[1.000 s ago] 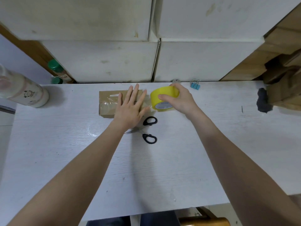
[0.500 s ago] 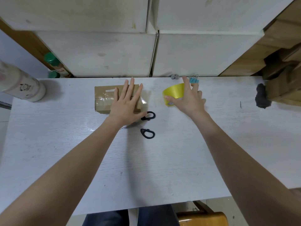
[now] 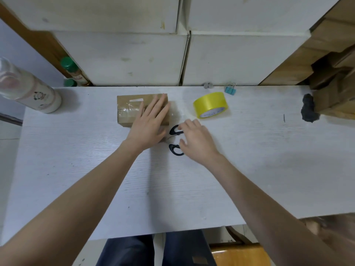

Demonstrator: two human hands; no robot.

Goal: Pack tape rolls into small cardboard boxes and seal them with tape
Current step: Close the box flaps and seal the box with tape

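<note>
Two hands down on the table [image 3: 76,189]
cardboard box [image 3: 130,110] is pressed flat under the spread left hand [image 3: 148,127]; scissors [image 3: 175,140] handles are touched by the relaxed right hand [image 3: 196,143], yellow tape roll [image 3: 210,105] left just beyond it

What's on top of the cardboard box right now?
The left hand lies flat on the cardboard box, over clear tape and a white label. What is inside the box cannot be seen.
</note>
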